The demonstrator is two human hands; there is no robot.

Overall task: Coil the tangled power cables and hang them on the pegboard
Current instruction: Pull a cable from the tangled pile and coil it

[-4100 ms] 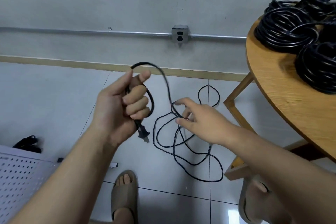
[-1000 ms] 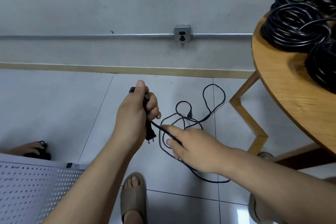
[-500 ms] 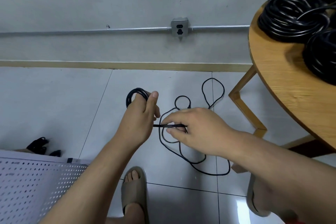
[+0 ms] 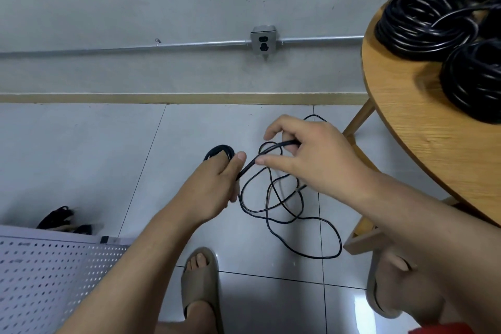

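Observation:
A thin black power cable [image 4: 282,214] lies in loose tangled loops on the tiled floor. My left hand [image 4: 214,184] grips a small coil of it, whose top loop [image 4: 219,150] shows above my fingers. A taut stretch of cable runs up and right from there to my right hand [image 4: 309,160], which pinches it between thumb and fingers. The white perforated pegboard [image 4: 51,276] lies flat at the lower left.
A round wooden table [image 4: 423,127] at the right carries several coiled black cables [image 4: 425,19]. Its wooden leg [image 4: 357,122] stands just behind my right hand. A wall socket [image 4: 263,40] sits on a metal conduit. My sandalled feet [image 4: 200,279] are below. Dark items [image 4: 58,218] lie beyond the pegboard.
My right hand has lifted up and to the right, drawing the cable out from my left hand's coil. The left hand has stayed in place holding the coil.

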